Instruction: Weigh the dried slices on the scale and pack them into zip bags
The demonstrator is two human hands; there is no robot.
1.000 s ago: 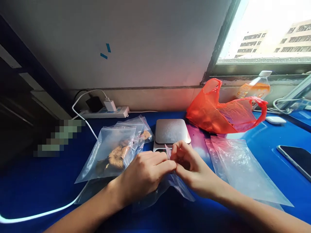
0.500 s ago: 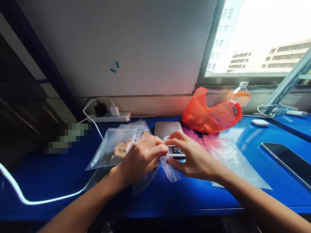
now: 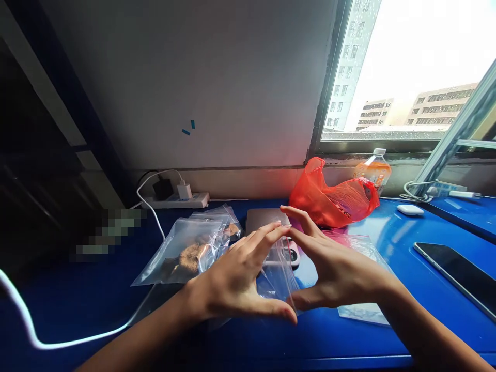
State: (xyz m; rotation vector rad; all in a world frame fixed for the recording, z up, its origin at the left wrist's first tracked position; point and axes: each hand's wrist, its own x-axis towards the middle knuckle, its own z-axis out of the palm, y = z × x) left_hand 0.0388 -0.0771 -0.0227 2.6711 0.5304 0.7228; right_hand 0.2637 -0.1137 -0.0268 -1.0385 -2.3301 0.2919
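Clear plastic bag (image 3: 282,271) sits between left hand (image 3: 242,276) and right hand (image 3: 341,268), both spread wide, touching it.

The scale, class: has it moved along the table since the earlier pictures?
No, not visibly: judged against the power strip, the scale keeps its place to the strip's right. Both shift together in view.
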